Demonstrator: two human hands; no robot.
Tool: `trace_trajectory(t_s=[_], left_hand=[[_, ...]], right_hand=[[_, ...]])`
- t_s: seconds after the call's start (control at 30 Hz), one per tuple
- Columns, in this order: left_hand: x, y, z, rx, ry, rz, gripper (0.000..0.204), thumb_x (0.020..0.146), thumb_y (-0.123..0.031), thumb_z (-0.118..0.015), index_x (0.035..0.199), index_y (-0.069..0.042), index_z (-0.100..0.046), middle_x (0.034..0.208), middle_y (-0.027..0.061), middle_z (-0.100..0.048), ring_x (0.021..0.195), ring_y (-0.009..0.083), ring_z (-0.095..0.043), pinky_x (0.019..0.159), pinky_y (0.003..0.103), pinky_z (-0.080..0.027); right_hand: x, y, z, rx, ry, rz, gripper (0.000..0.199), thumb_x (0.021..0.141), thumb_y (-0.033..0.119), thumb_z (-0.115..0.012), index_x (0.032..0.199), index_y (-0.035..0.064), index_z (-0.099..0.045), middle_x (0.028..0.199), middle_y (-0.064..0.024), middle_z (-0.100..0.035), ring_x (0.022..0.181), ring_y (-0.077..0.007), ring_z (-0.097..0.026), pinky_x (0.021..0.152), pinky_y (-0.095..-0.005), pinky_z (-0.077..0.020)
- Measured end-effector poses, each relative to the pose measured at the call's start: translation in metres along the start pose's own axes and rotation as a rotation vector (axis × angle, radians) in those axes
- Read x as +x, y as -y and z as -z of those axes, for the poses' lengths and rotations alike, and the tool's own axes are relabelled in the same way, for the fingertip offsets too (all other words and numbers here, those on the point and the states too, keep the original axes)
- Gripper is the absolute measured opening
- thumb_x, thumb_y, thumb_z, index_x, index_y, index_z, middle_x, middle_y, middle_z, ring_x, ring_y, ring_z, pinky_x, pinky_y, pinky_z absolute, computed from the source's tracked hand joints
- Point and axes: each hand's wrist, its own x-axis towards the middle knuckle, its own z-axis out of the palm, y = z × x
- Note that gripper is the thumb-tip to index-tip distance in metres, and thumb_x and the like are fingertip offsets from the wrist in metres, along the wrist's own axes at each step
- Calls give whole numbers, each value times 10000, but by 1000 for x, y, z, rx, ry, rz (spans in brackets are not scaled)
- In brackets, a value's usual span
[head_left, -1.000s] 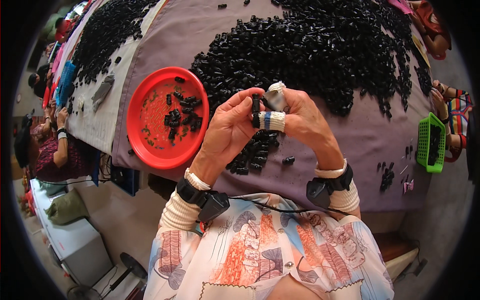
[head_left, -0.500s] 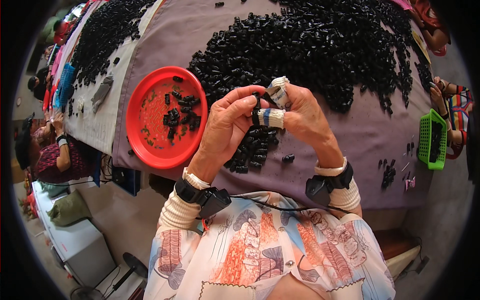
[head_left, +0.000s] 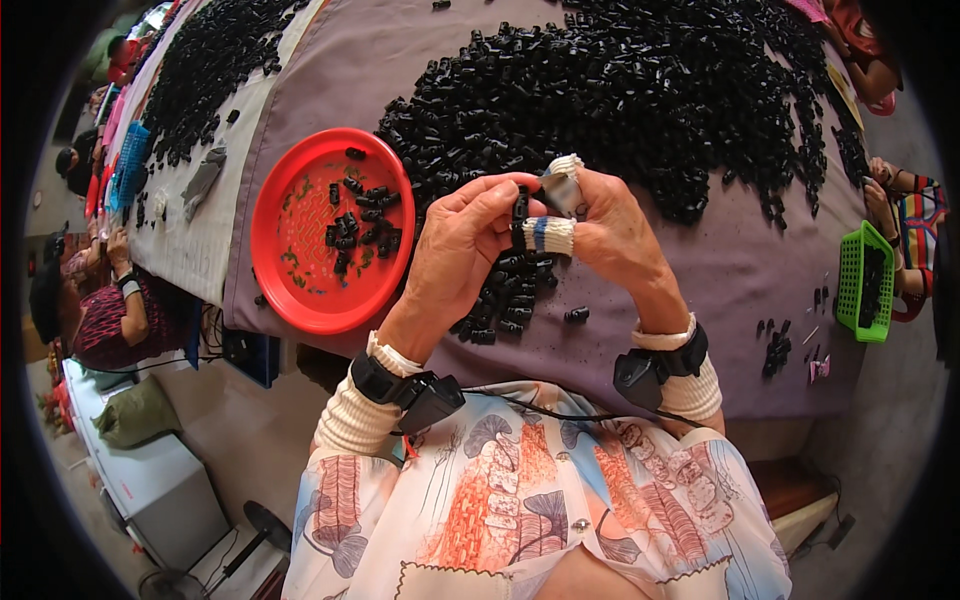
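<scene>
My left hand (head_left: 450, 245) pinches a small black ribbed plastic piece (head_left: 521, 204) between thumb and fingertips. Close beside it, my right hand (head_left: 622, 240) is closed, with knitted white finger sleeves on it, one striped blue (head_left: 548, 234). A thin grey piece (head_left: 563, 195) sticks out between its thumb and fingers; whether it is cloth or a blade I cannot tell. Below both hands lies a small cluster of black pieces (head_left: 505, 305). To the left stands a round red tray (head_left: 290, 220) holding several like pieces.
A large heap of black pieces (head_left: 600, 100) spreads over the purple tablecloth (head_left: 640, 370). At the right edge is a green basket (head_left: 853, 270). Another heap (head_left: 205, 80) and a blue basket (head_left: 130, 165) are on the left, beside a co-worker's hand (head_left: 118, 250).
The black piece in my left hand shows more upright between the fingers. My right hand has shifted slightly right, and more of the grey piece's face shows.
</scene>
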Motion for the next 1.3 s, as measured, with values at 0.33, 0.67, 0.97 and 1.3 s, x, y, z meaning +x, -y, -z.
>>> trace_trajectory(t_s=[0.33, 0.67, 0.97, 1.3], left_hand=[[-1, 4, -1, 44, 29, -3, 264, 905, -144, -499, 1108, 19, -544, 940, 78, -610, 848, 119, -592, 773, 291, -506], [0, 6, 1, -66, 72, 38, 272, 895, -142, -522, 1118, 13, -540, 947, 72, -607, 864, 117, -586, 773, 300, -505], [3, 10, 14, -143, 64, 35, 280, 918, -133, -460, 1154, 14, -490, 967, 99, -598, 908, 190, -589, 852, 374, -470], [3, 9, 11, -187, 100, 14, 281, 894, -103, -502, 1151, 9, -496, 945, 96, -598, 895, 167, -591, 809, 318, -494]], right_hand=[[-3, -1, 3, 28, 18, -31, 278, 662, 147, -731, 854, -7, -601, 654, -20, -556, 607, -75, -477, 558, -250, -419], [-2, -5, 2, 78, 8, -17, 274, 660, 148, -726, 855, 0, -603, 669, -22, -578, 611, -69, -499, 551, -242, -432], [-1, -1, 2, 44, 4, -19, 296, 661, 167, -730, 861, -6, -598, 674, -33, -585, 604, -74, -504, 539, -243, -430], [0, 2, 2, 45, 25, 0, 285, 662, 201, -734, 796, 1, -583, 638, -27, -543, 587, -88, -462, 537, -267, -402]])
